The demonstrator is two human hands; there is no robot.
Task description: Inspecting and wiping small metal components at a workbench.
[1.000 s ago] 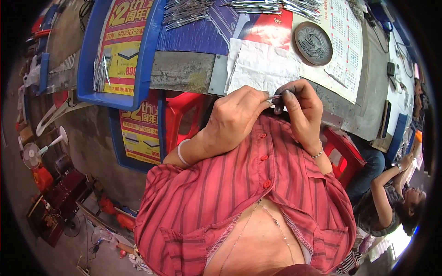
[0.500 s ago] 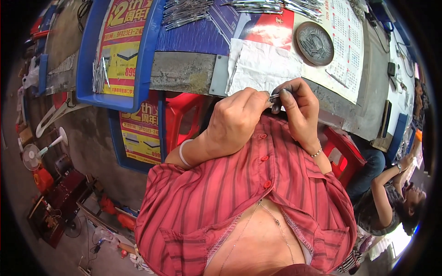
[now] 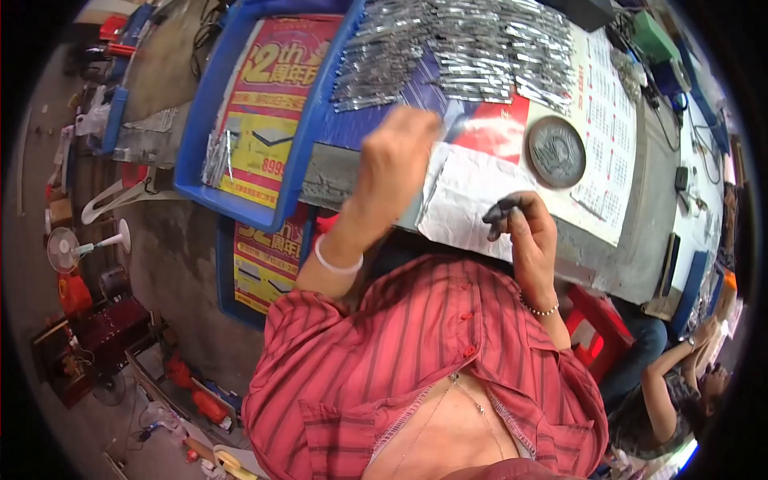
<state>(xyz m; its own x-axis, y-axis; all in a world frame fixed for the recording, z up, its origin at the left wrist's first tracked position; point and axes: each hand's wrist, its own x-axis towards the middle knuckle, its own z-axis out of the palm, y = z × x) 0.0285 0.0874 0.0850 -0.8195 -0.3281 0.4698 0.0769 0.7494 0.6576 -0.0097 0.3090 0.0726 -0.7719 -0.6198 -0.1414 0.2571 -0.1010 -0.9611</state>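
My left hand (image 3: 396,156) is raised over the near edge of the bench, just short of the rows of slim, shiny metal pieces (image 3: 472,52). Motion smears its fingers, so I cannot make out what they hold. Lower and to the right, my right hand (image 3: 528,232) hovers at the edge of a crumpled white sheet (image 3: 468,192). Its dark-stained fingers are curled, with the thumb against them; anything between them is hidden. Beyond this hand lies a round dark dish (image 3: 558,152) with small pieces in it.
To the left stands a blue tray (image 3: 292,188) lined with a printed sheet, holding several thin metal pieces (image 3: 216,158). A second blue tray (image 3: 226,276) is below it. Red stools (image 3: 596,328) stand under the bench. Another person (image 3: 664,392) sits at the right.
My hands have parted from the small metal piece they held together. The left has moved up and away toward the metal rows; the right stays near the sheet. The view has shifted, showing more bench.
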